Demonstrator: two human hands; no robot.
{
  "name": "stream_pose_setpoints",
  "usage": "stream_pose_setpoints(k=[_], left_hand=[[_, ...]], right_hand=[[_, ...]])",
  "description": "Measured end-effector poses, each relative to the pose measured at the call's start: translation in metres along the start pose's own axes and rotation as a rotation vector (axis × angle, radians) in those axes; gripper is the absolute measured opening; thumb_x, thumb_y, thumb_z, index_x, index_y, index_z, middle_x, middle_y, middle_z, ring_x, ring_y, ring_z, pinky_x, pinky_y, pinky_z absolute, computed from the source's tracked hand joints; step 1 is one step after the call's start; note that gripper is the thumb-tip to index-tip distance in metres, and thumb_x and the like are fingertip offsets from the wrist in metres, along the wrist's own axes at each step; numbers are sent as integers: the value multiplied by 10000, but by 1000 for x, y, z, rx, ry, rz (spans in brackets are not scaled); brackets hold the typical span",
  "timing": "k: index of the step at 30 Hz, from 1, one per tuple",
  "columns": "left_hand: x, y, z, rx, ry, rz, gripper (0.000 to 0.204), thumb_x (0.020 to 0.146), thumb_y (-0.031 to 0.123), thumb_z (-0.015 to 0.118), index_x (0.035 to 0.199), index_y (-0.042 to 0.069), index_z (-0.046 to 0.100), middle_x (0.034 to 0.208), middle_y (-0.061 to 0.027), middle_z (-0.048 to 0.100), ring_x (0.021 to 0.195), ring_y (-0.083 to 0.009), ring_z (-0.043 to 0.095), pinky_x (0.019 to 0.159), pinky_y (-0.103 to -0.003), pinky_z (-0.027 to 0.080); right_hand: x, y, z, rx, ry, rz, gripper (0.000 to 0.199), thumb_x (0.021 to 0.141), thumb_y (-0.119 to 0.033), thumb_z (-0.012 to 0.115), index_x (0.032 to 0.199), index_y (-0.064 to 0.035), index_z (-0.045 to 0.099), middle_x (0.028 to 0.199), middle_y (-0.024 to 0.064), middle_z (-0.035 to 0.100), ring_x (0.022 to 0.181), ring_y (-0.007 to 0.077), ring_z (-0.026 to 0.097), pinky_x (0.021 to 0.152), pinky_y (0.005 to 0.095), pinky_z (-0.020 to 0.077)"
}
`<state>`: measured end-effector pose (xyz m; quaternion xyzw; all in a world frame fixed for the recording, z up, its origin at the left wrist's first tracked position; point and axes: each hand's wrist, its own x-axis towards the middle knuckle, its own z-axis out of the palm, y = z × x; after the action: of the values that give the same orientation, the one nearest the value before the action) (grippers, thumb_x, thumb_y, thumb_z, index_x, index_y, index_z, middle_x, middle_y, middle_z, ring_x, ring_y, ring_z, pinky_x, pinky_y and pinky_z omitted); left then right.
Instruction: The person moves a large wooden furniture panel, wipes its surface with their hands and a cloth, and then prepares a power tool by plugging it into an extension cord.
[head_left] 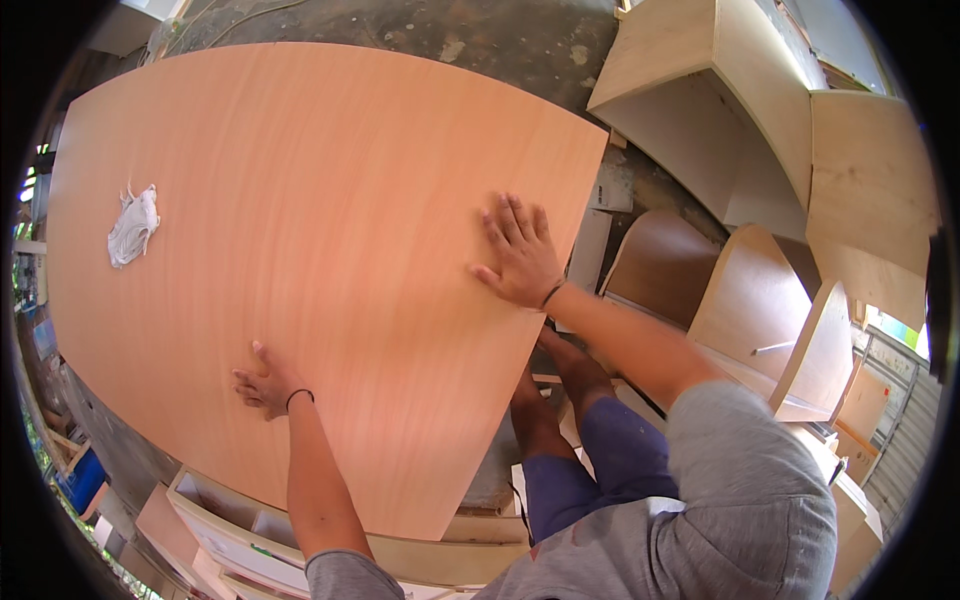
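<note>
A large orange-brown laminate sheet [320, 200] lies flat below me and fills most of the view. My right hand [518, 252] presses flat on it near its right edge, fingers spread. My left hand [266, 382] rests on the sheet near its lower left part, fingers partly curled against the surface. Each wrist carries a thin black band. A crumpled white rag [133, 226] lies on the sheet at the far left, well away from both hands.
Plywood cabinet pieces [760, 140] and curved wooden boxes [760, 310] stand at the right. A shelf unit with compartments [240, 525] sits under the sheet's near edge. My bare feet [560, 370] stand by the sheet's right corner on a dark concrete floor [480, 35].
</note>
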<state>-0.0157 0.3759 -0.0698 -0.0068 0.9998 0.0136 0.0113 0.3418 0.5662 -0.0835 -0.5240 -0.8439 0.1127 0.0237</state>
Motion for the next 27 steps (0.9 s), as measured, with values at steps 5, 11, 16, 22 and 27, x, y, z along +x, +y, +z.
stream_pose_setpoints(k=[5, 11, 16, 22, 27], left_hand=[[-2, -3, 11, -3, -13, 3, 921, 749, 784, 326, 1438, 184, 204, 1513, -71, 99, 1393, -266, 74, 1023, -631, 82], [6, -1, 5, 27, -21, -31, 908, 759, 780, 302, 1440, 189, 194, 1513, -71, 94, 1393, -264, 69, 1030, -626, 77], [8, -7, 4, -37, 8, 12, 929, 744, 797, 291, 1440, 190, 191, 1508, -82, 112, 1383, -307, 91, 1025, -642, 75], [-10, 11, 7, -21, -25, 34, 889, 784, 746, 311, 1440, 160, 188, 1508, -104, 102, 1388, -303, 72, 1029, -630, 67], [12, -30, 34, 99, 54, 204, 817, 821, 684, 343, 1428, 148, 233, 1498, -94, 158, 1373, -309, 143, 1017, -618, 164]], right_hand=[[78, 89, -29, 31, 229, 44, 749, 833, -504, 465, 1366, -8, 289, 1450, 200, 229, 1356, 343, 173, 1045, 567, 131], [-45, -49, 1, 56, -166, -76, 727, 824, -481, 484, 1376, -44, 301, 1461, 185, 209, 1363, 338, 157, 1048, 592, 109], [-5, 16, 4, 38, -193, -560, 660, 823, -489, 488, 1368, -146, 344, 1468, 107, 236, 1362, 282, 195, 1049, 569, 133], [64, 39, 1, -24, 199, 113, 651, 831, -478, 467, 1376, -146, 336, 1463, 146, 229, 1356, 351, 170, 1026, 618, 117], [-52, -106, 6, 99, -265, -460, 671, 845, -454, 476, 1421, -189, 257, 1496, 164, 106, 1380, 370, 48, 1010, 661, -28]])
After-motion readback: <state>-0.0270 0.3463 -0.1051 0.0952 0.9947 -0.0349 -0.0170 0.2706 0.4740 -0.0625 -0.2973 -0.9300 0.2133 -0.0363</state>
